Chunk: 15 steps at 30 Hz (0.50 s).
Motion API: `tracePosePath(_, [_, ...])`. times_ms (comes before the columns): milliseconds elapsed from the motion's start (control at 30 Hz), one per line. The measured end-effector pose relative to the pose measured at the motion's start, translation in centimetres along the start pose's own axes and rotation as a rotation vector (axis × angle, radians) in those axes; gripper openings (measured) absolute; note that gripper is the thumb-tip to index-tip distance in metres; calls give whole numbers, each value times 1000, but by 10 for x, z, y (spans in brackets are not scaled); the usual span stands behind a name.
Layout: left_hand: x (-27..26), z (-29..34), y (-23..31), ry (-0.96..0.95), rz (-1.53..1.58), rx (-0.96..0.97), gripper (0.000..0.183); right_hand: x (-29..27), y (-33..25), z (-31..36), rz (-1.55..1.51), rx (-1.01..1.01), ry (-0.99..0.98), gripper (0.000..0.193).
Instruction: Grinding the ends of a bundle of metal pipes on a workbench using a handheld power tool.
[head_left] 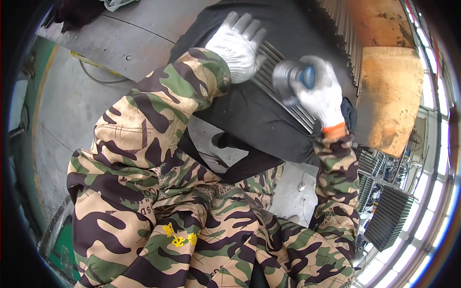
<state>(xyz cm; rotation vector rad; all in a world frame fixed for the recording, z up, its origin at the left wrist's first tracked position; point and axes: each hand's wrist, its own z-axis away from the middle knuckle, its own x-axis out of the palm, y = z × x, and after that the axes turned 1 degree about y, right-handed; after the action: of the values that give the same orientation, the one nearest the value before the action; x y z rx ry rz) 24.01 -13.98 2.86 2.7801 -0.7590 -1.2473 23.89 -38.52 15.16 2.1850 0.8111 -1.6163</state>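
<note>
My left hand (pixel 236 47), in a white knit glove, lies flat with fingers stretched out at the far-left end of a row of several slim metal rods (pixel 298 114). The rods rest side by side on a black cloth (pixel 254 108). My right hand (pixel 326 91), in a white glove with an orange cuff, is wrapped round a blue-and-grey power sander (pixel 286 79). The sander's round grey head is over the rods, blurred by motion. Whether its face touches them I cannot tell.
A dense bundle of long metal rods (pixel 346 33) lies at the far right, beside a stained wooden board (pixel 391 96). Grey metal table surface (pixel 134 41) extends to the left. More stacked dark bars (pixel 390 216) stand at lower right. Dark cloth bunches at the far left.
</note>
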Motion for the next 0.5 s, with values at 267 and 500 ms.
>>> tracePosePath(267, [-7, -13, 1, -258, -19, -74, 66, 3, 8, -5, 28, 62, -42, 50])
tracePosePath(500, [3, -23, -2, -169, -111, -16, 64, -4, 2, 1, 10, 66, -45, 46])
